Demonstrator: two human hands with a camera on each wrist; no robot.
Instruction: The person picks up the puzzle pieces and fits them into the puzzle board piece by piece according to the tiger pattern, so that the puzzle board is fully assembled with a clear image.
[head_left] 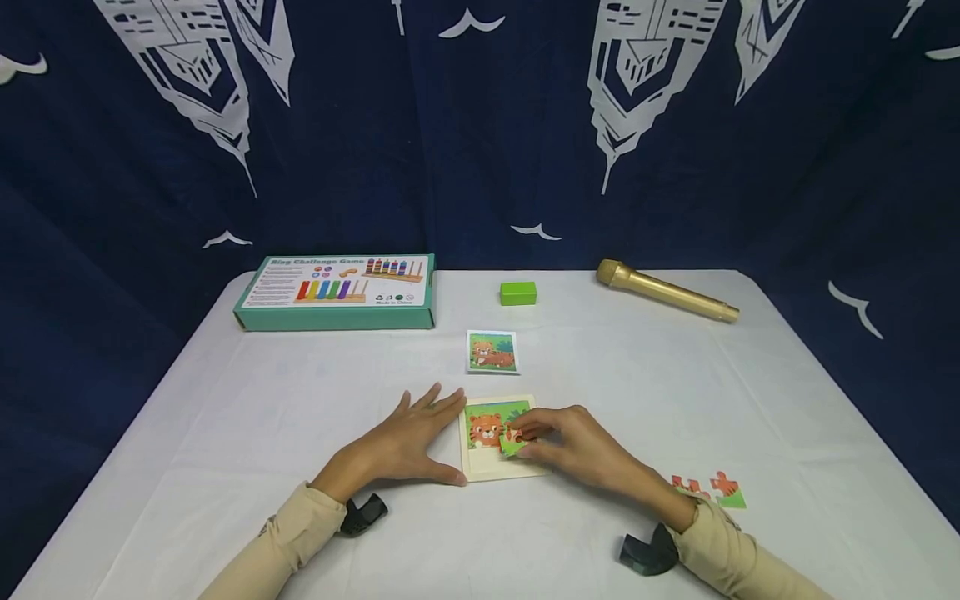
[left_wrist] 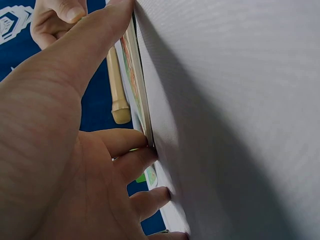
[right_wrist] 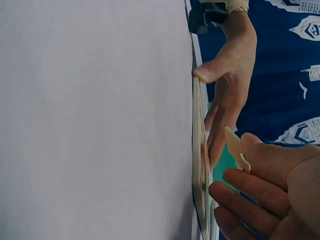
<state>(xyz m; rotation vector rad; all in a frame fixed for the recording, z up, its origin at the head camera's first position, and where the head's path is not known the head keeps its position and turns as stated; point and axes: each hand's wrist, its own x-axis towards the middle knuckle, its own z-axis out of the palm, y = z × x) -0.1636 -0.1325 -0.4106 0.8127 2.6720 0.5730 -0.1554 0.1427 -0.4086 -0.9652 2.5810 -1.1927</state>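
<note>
Left hand [head_left: 408, 437] has its fingers spread wide apart, and its thumb and a fingertip touch the left edge of a puzzle board [head_left: 498, 470]. The board lies flat on the table [head_left: 225, 433], with a tiger face [head_left: 486, 430] on its top part. Right hand [head_left: 581, 446], at the board's 3 o'clock, pinches a puzzle piece [head_left: 513, 443] over the board. Loose pieces [head_left: 728, 490] lie near 4 o'clock, beside the right sleeve [head_left: 727, 542].

From the left wrist, you see the left hand's palm side and the board's thin side. From the right wrist, you see the pinched piece's plain tan back, hidden from the head view.

At 10 o'clock, a green box [head_left: 335, 318] says "Ring Challenge Game" and "Made in China."
</note>
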